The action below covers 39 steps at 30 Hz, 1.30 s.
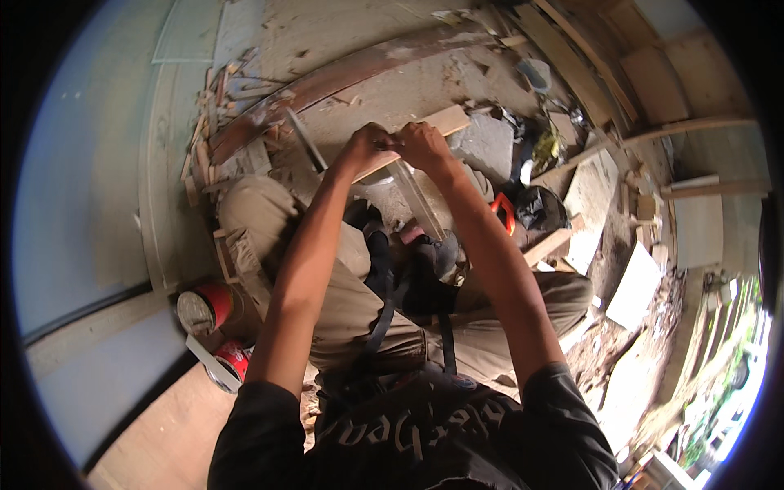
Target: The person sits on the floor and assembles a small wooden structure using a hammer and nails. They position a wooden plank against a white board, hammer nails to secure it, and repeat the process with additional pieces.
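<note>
My left hand (370, 144) and my right hand (424, 147) meet out in front of me, fingers curled in and thumbs close together. Both are closed on a pale wooden board (451, 120), which slants from below my left hand up to the far right. Whether something small is also between the fingers is hidden. A narrow wooden bar (418, 200) runs from under the hands back toward my feet. To the left of my left hand, a long thin strip (306, 140) with a bright edge stands tilted; I cannot tell its kind.
A grey block (483, 145) lies right of the board. Beyond is a long brown plank (343, 69), with wood scraps (214, 122) at its left. An orange-red handle (505, 214) sits near a black bag (541, 209). Two red cans (219, 304) stand by my left knee.
</note>
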{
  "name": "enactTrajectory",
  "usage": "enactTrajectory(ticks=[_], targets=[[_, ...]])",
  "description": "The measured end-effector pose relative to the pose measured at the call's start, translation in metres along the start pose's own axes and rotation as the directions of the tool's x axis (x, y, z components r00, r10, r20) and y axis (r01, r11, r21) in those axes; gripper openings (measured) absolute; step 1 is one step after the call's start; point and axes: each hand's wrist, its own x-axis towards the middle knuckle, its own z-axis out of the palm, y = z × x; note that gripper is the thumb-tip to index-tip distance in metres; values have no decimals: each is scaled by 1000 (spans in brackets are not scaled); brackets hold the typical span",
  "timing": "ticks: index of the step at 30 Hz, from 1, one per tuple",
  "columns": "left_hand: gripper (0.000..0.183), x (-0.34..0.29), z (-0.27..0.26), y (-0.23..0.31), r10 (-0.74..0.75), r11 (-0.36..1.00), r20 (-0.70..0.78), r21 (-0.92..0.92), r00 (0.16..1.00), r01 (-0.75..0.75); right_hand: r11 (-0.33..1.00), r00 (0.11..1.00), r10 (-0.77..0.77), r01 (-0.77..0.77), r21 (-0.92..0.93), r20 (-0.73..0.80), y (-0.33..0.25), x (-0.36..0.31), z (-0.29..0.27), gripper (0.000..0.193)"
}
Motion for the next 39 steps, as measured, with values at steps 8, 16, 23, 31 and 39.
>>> enactTrajectory(ticks=[8, 16, 23, 31, 39], targets=[[23, -4, -6, 34, 5, 935, 90, 354, 996, -36, 694, 629, 628, -186, 696, -458, 51, -114, 28, 16], [21, -2, -6, 39, -40, 943, 132, 334, 990, -7, 656, 769, 631, -602, 456, 107, 105, -210, 146, 38], [24, -4, -13, 28, -106, 943, 141, 329, 984, 54, 634, 611, 768, -767, 99, -191, 83, -219, 179, 28], [23, -5, -9, 28, -16, 940, 117, 341, 993, -25, 589, 589, 807, -801, -105, 36, 114, -249, 171, 34], [24, 6, -2, 37, -89, 945, 141, 324, 986, 39, 470, 578, 787, -789, 396, 216, 121, -215, 135, 35]])
